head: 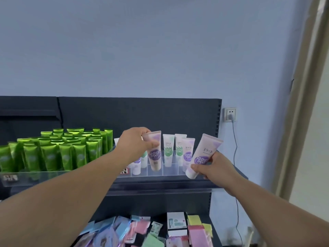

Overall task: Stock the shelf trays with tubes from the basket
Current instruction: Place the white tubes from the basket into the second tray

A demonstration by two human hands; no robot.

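Clear tray, shelf right end, partly stocked. Left hand is gripping purple tube; right hand is gripping second tube.

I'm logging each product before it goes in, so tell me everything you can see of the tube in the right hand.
The pale pink plastic squeeze tube has a purple round label with white characters, a flat crimped end on top and a white cap below. It is tilted, top leaning right. The right hand grips its lower half, fingers curled round it. It hangs before the right end of the clear plastic shelf tray, not in a slot.
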